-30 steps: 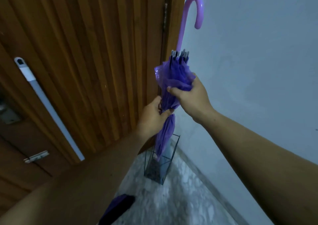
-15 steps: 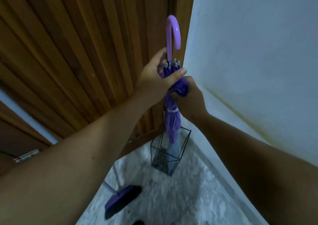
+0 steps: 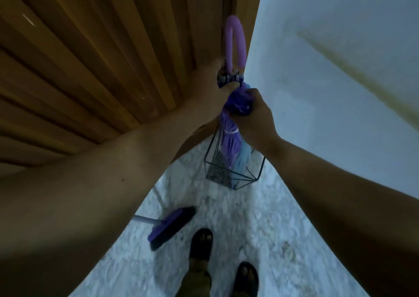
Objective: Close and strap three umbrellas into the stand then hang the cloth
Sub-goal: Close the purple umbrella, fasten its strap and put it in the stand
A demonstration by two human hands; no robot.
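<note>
While the left hand (image 3: 215, 79) closes around the rib tips of the purple crook-handled umbrella (image 3: 229, 142) and the right hand (image 3: 254, 117) squeezes its bunched canopy, its tip inside the black wire stand (image 3: 233, 172), loose folds could snag the rim.

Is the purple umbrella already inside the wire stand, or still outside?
Inside: the purple umbrella stands upright, its lower end within the wire stand, gripped by both hands.

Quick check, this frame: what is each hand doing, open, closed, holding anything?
Left hand: closed around the purple umbrella just below its handle.
Right hand: closed on the umbrella's bunched canopy, lower down.
</note>
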